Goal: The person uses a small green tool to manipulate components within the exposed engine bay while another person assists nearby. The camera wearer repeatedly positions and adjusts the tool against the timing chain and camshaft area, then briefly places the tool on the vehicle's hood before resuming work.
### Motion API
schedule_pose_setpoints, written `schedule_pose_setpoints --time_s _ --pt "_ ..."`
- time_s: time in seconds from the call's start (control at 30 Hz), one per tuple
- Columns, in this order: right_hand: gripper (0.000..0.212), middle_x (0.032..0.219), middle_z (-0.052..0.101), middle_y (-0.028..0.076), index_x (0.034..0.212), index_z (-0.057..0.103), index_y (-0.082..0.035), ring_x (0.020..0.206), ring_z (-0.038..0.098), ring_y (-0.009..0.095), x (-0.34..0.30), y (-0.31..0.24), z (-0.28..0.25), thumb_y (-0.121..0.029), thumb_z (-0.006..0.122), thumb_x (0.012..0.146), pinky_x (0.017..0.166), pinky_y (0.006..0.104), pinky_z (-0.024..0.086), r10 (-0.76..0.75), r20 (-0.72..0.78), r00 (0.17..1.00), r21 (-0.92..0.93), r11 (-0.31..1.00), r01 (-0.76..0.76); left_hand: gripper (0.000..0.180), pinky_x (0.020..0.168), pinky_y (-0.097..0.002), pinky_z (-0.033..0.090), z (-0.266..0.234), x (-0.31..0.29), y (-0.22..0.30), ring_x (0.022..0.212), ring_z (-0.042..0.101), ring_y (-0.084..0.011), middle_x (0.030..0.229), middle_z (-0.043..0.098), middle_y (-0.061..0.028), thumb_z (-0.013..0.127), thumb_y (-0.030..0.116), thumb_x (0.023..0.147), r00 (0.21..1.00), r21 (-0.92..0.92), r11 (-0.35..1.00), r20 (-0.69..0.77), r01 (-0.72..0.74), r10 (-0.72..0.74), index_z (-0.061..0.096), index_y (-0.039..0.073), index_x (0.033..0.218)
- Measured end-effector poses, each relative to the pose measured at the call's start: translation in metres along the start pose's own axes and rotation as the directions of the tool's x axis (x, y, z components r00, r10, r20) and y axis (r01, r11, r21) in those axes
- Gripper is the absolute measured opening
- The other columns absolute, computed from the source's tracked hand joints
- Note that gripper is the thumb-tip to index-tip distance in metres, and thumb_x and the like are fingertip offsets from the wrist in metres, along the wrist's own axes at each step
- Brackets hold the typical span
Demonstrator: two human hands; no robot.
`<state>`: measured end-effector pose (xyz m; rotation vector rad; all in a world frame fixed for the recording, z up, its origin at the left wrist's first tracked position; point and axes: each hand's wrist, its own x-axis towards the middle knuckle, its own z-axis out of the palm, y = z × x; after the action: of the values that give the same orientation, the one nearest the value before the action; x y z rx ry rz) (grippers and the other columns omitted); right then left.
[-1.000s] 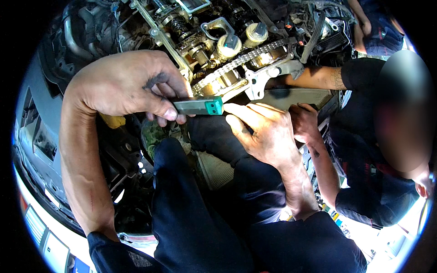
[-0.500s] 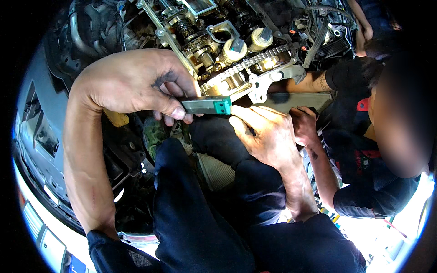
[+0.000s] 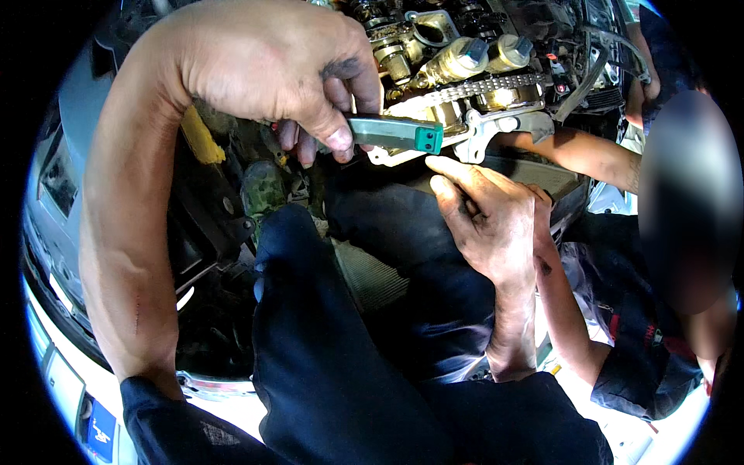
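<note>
Pinching one green-ended bar (image 3: 391, 132) near an engine (image 3: 505, 98) containing two cylinders (image 3: 455, 63) is the left hand (image 3: 271, 66) (right hand's (image 3: 496, 217) fingers: narrowly apart).

An open engine (image 3: 394, 63) carries two pale cylindrical parts (image 3: 456, 63), with a metal chain (image 3: 477, 90) running beside them.

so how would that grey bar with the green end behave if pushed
The grey bar is probably stiff: it juts out straight from the left hand. Its flat sides suggest it would slide rather than roll. Being slim, it may be fairly light.
</note>
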<state>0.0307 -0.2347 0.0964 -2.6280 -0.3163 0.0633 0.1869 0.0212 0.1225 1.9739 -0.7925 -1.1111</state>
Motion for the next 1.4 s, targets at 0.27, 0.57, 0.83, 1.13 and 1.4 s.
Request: schedule_pose_setpoints --time_s 0.27,0.57,0.83,1.13,1.4 --pt "0.02 0.089 0.075 0.013 0.109 0.075 -0.006 0.079 0.074 0.03 0.0 0.005 0.004 -0.014 0.074 0.091 0.07 0.0382 0.057 -0.061 -0.058 0.996 -0.005 0.998 0.061 0.029 0.064 -0.0285 0.059 0.001 0.0 -0.014 0.076 0.074 -0.0175 0.096 0.078 -0.0133 0.076 0.005 0.087 1.0 -0.026 1.0 0.011 0.016 -0.016 0.069 -0.006 0.113" --pt "0.047 0.089 0.075 0.015 0.136 0.065 -0.009 0.075 0.073 0.026 -0.001 -0.005 -0.009 -0.018 0.076 0.092 0.069 0.0369 0.057 0.247 -0.137 0.959 -0.034 0.967 -0.254 0.031 0.063 -0.0292 0.059 -0.006 -0.001 -0.009 0.075 0.074 -0.0184 0.095 0.077 -0.0145 0.077 0.003 0.086 0.998 -0.109 0.993 0.052 -0.037 0.043 0.068 -0.006 0.114" --pt "0.038 0.088 0.074 0.007 0.133 0.069 -0.007 0.069 0.059 0.005 0.0 0.003 -0.001 -0.01 0.073 0.095 0.064 0.0228 0.05 0.127 -0.12 0.985 0.022 0.992 -0.125 0.03 0.063 -0.0303 0.059 -0.003 -0.001 -0.021 0.074 0.074 -0.0191 0.092 0.075 -0.0144 0.077 0.002 0.085 0.993 -0.022 0.993 0.048 0.112 -0.111 0.066 -0.005 0.112" --pt "0.038 0.081 0.073 0.016 0.13 0.072 -0.013 0.063 0.069 0.028 0.0 0.006 -0.005 -0.017 0.074 0.092 0.06 0.0381 0.053 0.057 -0.138 0.989 -0.015 0.998 -0.06 0.027 0.064 -0.0298 0.059 -0.005 0.002 -0.008 0.074 0.073 -0.0165 0.09 0.077 -0.0133 0.077 0.002 0.085 0.977 0.031 0.982 0.09 0.189 -0.191 0.071 -0.007 0.11" --pt "0.036 0.098 0.076 0.016 0.126 0.072 -0.008 0.076 0.074 0.03 -0.002 0.012 -0.003 -0.014 0.074 0.09 0.071 0.0384 0.059 0.012 -0.155 0.988 -0.015 1.0 -0.015 0.028 0.063 -0.031 0.056 -0.021 -0.002 -0.018 0.072 0.071 -0.0162 0.089 0.077 -0.0108 0.079 0.004 0.084 0.954 0.121 0.947 -0.022 0.299 -0.299 0.073 -0.003 0.11"
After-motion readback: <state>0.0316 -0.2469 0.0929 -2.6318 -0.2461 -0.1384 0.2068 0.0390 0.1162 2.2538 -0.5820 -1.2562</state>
